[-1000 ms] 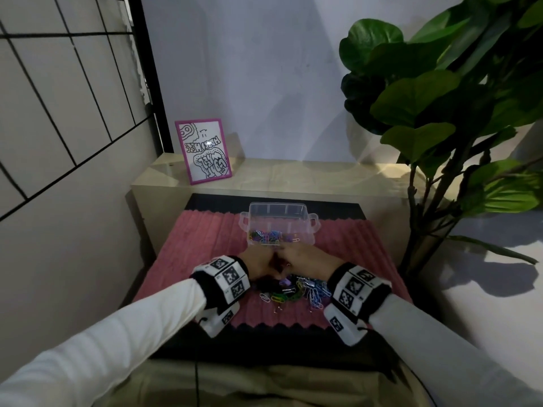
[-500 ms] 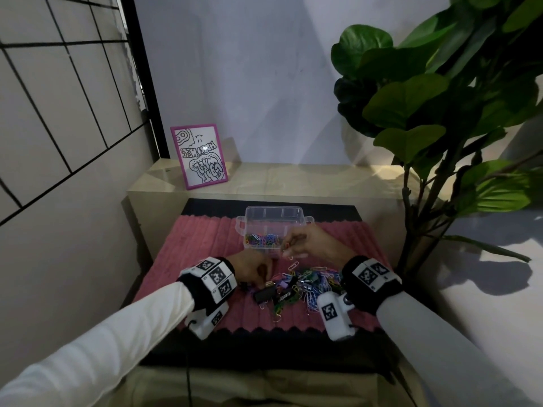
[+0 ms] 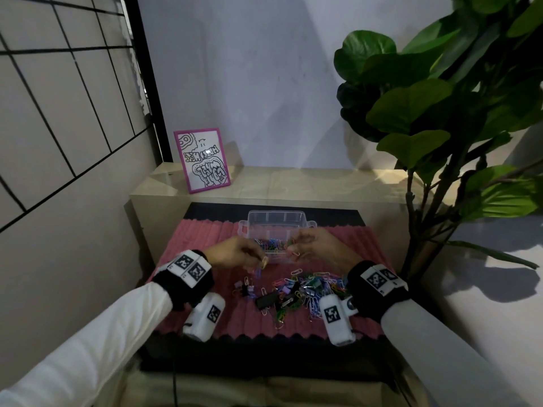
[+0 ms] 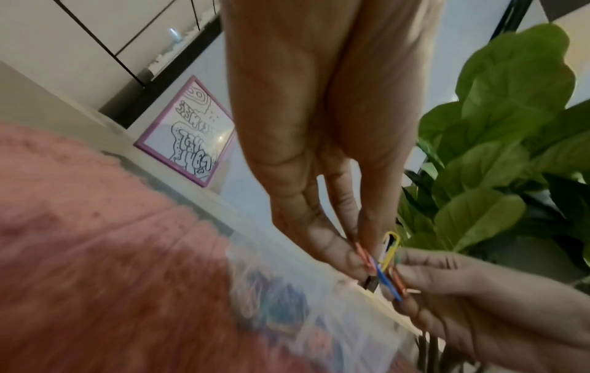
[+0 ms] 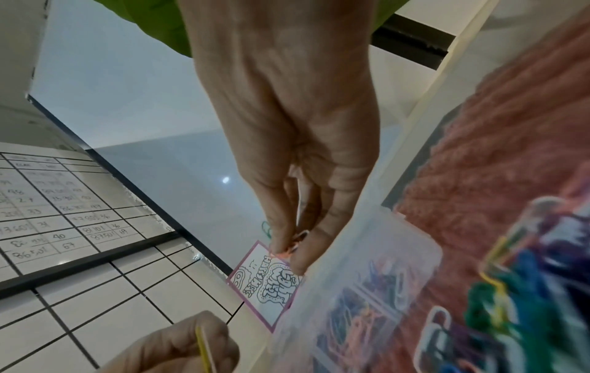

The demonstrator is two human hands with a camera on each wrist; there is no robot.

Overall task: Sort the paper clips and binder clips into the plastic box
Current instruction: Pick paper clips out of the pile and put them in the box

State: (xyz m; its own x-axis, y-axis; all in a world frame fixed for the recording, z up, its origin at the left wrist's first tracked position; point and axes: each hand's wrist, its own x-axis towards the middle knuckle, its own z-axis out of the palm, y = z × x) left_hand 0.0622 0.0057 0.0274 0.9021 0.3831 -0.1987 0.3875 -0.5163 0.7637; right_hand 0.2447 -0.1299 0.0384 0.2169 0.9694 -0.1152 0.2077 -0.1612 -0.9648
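The clear plastic box (image 3: 305, 224) stands on the pink mat, with coloured paper clips in its front compartments. My left hand (image 3: 261, 259) hovers at the box's front left and pinches a few paper clips (image 4: 384, 257), yellow, blue and pink. My right hand (image 3: 291, 248) is over the box's front edge and pinches an orange paper clip (image 5: 287, 249). A mixed pile of paper clips and binder clips (image 3: 311, 289) lies on the mat below the hands, with a black binder clip (image 3: 266, 299) at its left. In the right wrist view the box (image 5: 367, 252) is blurred.
The pink ribbed mat (image 3: 205, 239) lies on a dark pad. A framed drawing (image 3: 202, 160) leans on the beige ledge behind. A large leafy plant (image 3: 426, 118) stands at the right, a tiled wall at the left.
Both hands have lifted off the pile and moved forward to the box, the right hand first, then the left, each carrying paper clips.
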